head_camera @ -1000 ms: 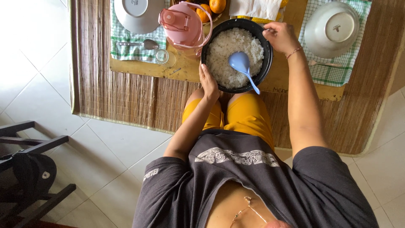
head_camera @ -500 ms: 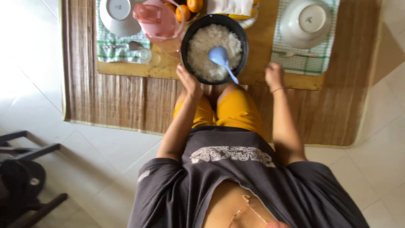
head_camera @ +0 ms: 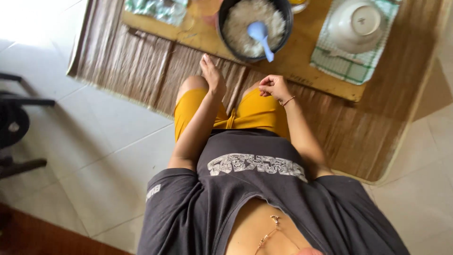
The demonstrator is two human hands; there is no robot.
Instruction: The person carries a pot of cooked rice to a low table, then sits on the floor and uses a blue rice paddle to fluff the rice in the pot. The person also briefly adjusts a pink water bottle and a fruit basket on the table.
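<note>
Left hand point(head_camera: 213, 75) flat, open, empty, resting above knee, near pot point(head_camera: 253, 29). Right hand point(head_camera: 274, 87) loosely curled, empty. Pot of rice on low bench point(head_camera: 302, 71), far centre; blue spoon point(head_camera: 261, 37) propped inside, handle reachable.

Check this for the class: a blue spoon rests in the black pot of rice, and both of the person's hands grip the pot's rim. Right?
Not quite. The blue spoon does rest in the black pot of rice, but the head view shows the left hand and right hand off the pot, over the knees.
</note>
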